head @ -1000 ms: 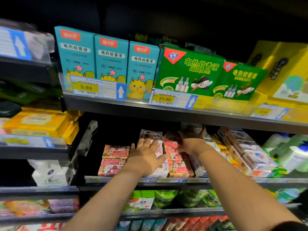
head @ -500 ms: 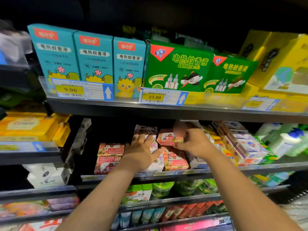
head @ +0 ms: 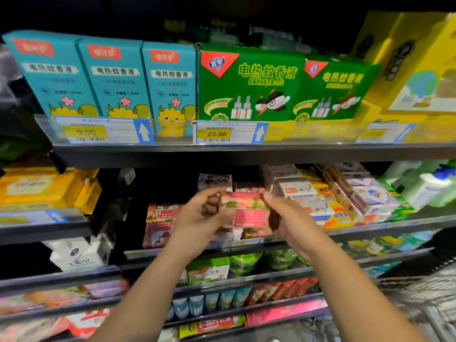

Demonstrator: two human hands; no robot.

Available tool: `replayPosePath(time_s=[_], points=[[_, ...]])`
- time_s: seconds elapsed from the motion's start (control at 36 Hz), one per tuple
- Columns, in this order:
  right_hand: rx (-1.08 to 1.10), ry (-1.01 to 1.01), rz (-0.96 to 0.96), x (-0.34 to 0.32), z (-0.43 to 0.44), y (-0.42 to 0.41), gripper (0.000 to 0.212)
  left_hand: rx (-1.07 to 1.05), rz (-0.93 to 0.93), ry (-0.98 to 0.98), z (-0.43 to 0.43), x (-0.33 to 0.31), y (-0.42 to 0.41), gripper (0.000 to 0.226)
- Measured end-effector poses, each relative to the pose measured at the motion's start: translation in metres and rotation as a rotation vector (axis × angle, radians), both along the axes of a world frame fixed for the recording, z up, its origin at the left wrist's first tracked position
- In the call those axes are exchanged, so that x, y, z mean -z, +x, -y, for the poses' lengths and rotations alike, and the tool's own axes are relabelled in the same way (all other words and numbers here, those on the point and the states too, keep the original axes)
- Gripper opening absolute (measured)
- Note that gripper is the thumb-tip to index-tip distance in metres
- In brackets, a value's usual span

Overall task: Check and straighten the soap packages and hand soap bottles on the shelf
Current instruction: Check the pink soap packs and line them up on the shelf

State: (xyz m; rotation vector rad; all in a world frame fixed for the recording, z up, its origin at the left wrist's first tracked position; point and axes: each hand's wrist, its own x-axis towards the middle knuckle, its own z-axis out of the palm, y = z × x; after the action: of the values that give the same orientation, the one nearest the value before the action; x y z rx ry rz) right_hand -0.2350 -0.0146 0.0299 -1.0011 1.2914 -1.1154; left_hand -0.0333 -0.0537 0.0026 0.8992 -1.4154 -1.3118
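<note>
Both hands hold one pink soap package [head: 246, 209] in front of the middle shelf [head: 370, 229] — the left hand [head: 197, 225] pinches its left end between thumb and curled fingers, the right hand [head: 286, 218] grips its right end. Behind it sit stacked soap packages [head: 161, 224]; white hand soap bottles [head: 429, 191] stand far right

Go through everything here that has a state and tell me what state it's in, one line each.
pink soap package, held up between both hands, front facing out.
left hand, grips the package's left end.
right hand, grips its right end.
goat soap boxes, stacked on the shelf.
teal boxes, upright in a row.
</note>
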Motion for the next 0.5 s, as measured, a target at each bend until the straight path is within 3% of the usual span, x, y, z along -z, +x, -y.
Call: replayPosePath(time_s=[0.08,0.17,0.25,0.36,0.42,0.5], points=[[-0.093,-0.012,-0.087,0.008,-0.006,0.001,0.041,-0.045,-0.069,0.081,-0.005,-0.003,0.003,0.041],[-0.053,-0.036,0.006,0.012,-0.011,0.005,0.041,-0.038,-0.112,0.160,-0.011,-0.005,0.003,0.037],[-0.007,-0.015,0.104,0.012,-0.015,0.009,0.038,0.040,0.007,0.119,-0.019,-0.005,0.009,0.055],[-0.007,0.044,0.181,0.012,-0.022,0.010,0.030,0.325,0.076,0.121,-0.019,0.002,0.030,0.089],[0.002,0.089,0.215,0.011,-0.024,0.010,0.031,0.393,0.219,-0.008,-0.018,0.002,0.038,0.091],[-0.006,0.142,0.235,0.009,-0.026,0.013,0.036,0.262,0.458,-0.244,-0.020,-0.002,0.041,0.072]])
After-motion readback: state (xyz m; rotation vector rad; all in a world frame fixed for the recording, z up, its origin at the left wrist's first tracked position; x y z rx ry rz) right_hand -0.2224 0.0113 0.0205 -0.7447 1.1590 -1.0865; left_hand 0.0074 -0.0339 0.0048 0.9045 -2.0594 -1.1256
